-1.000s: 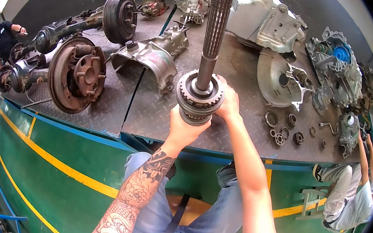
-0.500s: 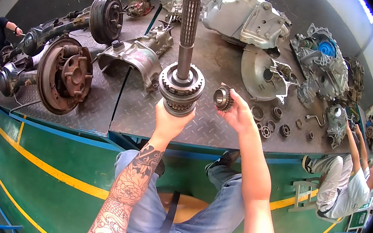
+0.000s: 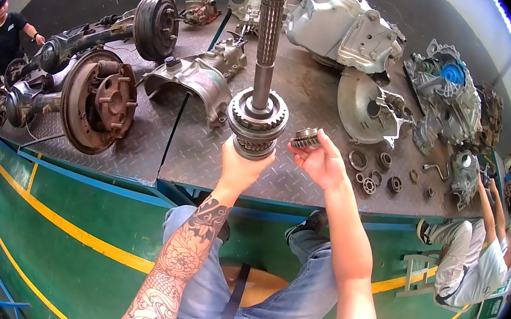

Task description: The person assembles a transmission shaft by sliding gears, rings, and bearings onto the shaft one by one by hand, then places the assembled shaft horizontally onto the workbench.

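Note:
My left hand (image 3: 243, 166) is wrapped round the lower end of a gear shaft (image 3: 264, 71), which stands upright with its long splined part pointing up and out of view. Toothed gears (image 3: 257, 118) are stacked on the shaft just above my fingers. In my right hand (image 3: 326, 162) I hold a small toothed gear ring (image 3: 306, 138) between thumb and fingers. It is tipped so its rim faces me, just right of the stacked gears and apart from them. Part of its far side is hidden.
Bearings and rings (image 3: 368, 185) lie on the metal-plate bench (image 3: 203, 166) right of my hands. A bell-shaped housing (image 3: 195, 79), a brake drum axle (image 3: 100, 102) and large castings (image 3: 348, 27) stand behind. One person works at right (image 3: 490, 252); another stands far left (image 3: 9, 33).
The gear ring in my right hand has turned from facing sideways to lying nearly flat and moved slightly closer to the shaft. My left hand keeps its grip.

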`<state>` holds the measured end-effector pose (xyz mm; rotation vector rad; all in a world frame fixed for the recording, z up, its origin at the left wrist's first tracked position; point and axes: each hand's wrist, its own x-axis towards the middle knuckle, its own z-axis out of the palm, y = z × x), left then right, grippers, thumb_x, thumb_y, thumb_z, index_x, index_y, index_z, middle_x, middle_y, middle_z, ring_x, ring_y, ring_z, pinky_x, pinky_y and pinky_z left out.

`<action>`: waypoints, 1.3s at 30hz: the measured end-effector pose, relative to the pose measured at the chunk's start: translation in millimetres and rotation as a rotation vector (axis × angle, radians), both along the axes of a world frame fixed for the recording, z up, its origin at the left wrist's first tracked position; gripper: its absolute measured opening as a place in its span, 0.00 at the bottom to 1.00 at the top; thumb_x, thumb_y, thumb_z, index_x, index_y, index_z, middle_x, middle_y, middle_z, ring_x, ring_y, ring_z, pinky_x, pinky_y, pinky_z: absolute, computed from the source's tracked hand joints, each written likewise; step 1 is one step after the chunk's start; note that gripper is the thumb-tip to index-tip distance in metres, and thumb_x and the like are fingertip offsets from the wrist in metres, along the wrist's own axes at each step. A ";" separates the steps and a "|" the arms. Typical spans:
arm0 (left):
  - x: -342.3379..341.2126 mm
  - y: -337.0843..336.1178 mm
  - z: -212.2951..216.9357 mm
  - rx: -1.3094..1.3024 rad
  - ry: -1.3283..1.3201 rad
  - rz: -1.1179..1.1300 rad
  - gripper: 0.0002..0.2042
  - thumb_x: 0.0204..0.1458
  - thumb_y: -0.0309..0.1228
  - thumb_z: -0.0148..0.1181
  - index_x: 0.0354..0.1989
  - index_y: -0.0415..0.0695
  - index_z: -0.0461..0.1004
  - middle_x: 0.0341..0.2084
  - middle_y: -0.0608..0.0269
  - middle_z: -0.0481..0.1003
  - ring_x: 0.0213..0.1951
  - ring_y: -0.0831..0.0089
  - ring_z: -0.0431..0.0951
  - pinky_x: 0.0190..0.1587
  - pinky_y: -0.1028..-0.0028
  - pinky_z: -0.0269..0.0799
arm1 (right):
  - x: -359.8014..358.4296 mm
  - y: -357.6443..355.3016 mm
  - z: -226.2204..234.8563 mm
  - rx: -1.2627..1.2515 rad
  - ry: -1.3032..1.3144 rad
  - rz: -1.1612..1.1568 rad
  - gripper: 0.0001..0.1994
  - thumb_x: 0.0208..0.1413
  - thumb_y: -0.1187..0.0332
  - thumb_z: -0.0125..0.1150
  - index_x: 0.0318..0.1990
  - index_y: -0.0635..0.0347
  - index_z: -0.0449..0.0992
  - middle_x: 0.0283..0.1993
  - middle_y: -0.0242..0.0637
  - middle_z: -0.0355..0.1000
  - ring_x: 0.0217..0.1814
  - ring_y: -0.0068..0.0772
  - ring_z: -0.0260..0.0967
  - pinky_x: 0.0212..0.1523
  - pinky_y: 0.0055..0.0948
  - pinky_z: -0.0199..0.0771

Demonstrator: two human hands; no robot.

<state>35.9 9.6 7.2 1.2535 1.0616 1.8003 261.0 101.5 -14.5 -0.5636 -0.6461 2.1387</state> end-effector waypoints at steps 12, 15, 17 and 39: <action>-1.9 -2.1 0.2 0.027 0.042 0.002 0.16 0.47 0.17 0.74 0.45 0.38 0.80 0.38 0.66 0.82 0.39 0.77 0.82 0.45 0.73 0.78 | -13.5 -11.2 9.8 0.014 0.006 -0.274 0.26 0.58 0.50 0.74 0.53 0.62 0.77 0.47 0.48 0.80 0.54 0.49 0.78 0.62 0.43 0.77; 0.3 0.0 0.2 0.025 0.003 -0.002 0.17 0.43 0.21 0.76 0.44 0.36 0.81 0.38 0.62 0.85 0.40 0.76 0.83 0.47 0.71 0.80 | -14.1 -9.4 8.6 0.026 -0.022 -0.279 0.28 0.58 0.48 0.73 0.52 0.63 0.77 0.47 0.49 0.80 0.53 0.48 0.79 0.60 0.43 0.78; -0.6 -0.7 0.2 0.016 0.003 0.001 0.17 0.43 0.20 0.75 0.44 0.36 0.81 0.38 0.62 0.85 0.40 0.76 0.83 0.47 0.71 0.80 | -14.4 -11.6 12.3 0.012 -0.026 -0.246 0.28 0.59 0.45 0.72 0.52 0.63 0.78 0.47 0.49 0.80 0.53 0.48 0.79 0.60 0.43 0.78; 6.2 -1.0 6.9 0.047 -0.032 -0.021 0.16 0.44 0.18 0.73 0.44 0.35 0.81 0.38 0.61 0.84 0.39 0.75 0.84 0.45 0.71 0.80 | -11.1 -16.3 15.3 0.056 -0.269 -0.194 0.33 0.61 0.33 0.60 0.48 0.58 0.80 0.45 0.42 0.82 0.47 0.39 0.80 0.53 0.38 0.76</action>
